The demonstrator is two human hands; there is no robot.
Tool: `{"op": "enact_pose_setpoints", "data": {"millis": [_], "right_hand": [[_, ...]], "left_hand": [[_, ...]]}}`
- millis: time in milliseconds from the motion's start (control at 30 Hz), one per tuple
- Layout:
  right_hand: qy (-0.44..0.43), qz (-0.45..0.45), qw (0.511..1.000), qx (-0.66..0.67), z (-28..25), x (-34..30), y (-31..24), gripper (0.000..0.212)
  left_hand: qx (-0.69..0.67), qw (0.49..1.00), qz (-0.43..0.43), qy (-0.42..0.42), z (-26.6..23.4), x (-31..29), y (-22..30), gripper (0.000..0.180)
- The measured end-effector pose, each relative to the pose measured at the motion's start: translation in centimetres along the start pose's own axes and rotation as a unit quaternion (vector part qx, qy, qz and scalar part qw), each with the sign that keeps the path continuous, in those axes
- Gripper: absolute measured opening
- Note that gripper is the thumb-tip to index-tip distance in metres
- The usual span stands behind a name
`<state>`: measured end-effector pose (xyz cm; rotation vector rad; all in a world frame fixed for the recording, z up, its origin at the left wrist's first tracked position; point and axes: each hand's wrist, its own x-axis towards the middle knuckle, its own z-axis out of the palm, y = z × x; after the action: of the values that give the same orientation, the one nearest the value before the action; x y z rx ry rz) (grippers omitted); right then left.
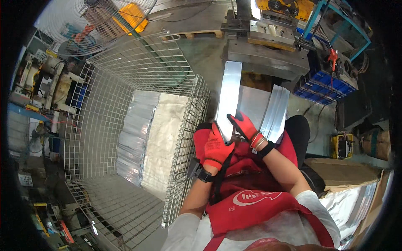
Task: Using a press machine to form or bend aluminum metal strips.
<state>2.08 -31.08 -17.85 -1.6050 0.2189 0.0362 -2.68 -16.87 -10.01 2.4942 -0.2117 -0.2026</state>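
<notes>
A long, flat, shiny metal strip (230,90) points away from me, its near end at my lap. My left hand (215,146), in a red glove with dark fingertips, is closed around the strip's near left side. My right hand (246,126), gloved alike, grips the right edge a little farther up, its dark fingertips lying over the face. The undersides of both grips are hidden. Just right of the strip lie a flat grey metal sheet (253,102) and a stack of bright metal strips (275,111), close to my right hand.
On my left stands a large wire cage (178,175) holding bundled metal strips (136,134) and a cream cloth-like sheet (164,142). Ahead is a heavy machine (268,56). A blue crate (320,88) and an open cardboard box (341,171) stand right. A wire-guarded fan (90,25) is far left.
</notes>
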Motion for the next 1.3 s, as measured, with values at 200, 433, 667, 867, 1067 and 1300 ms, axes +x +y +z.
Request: {"op": "enact_pose_setpoints", "data": {"millis": [200, 433, 667, 867, 1067, 1300], "right_hand": [[0.048, 0.015, 0.985, -0.166, -1.9, -0.9, -1.8, 0.055], [0.012, 0.005, 0.959, -0.282, -1.2, -0.2, 0.1, 0.068], [-0.014, -0.016, 0.955, -0.297, -1.0, -0.1, 0.0, 0.066], [0.009, -0.065, 0.969, -0.236, -1.6, 0.2, 1.1, 0.060], [0.088, -0.092, 0.968, -0.218, -2.9, -2.2, -1.4, 0.051], [0.160, -0.154, 0.971, -0.086, -6.9, -4.3, -1.9, 0.044]], "left_hand": [[0.159, 0.985, 0.021, 0.066, 0.9, -0.3, -2.0, 0.086], [0.250, 0.968, 0.011, 0.004, 2.7, 0.1, -2.9, 0.099], [0.129, 0.987, -0.060, -0.069, 2.4, 0.8, -3.1, 0.105], [0.110, 0.988, -0.071, -0.079, 1.4, 0.7, -2.0, 0.102], [0.072, 0.997, -0.010, 0.030, 2.6, 0.5, -4.5, 0.096], [0.045, 0.997, 0.051, 0.035, -0.1, -1.5, 0.4, 0.093]]}}
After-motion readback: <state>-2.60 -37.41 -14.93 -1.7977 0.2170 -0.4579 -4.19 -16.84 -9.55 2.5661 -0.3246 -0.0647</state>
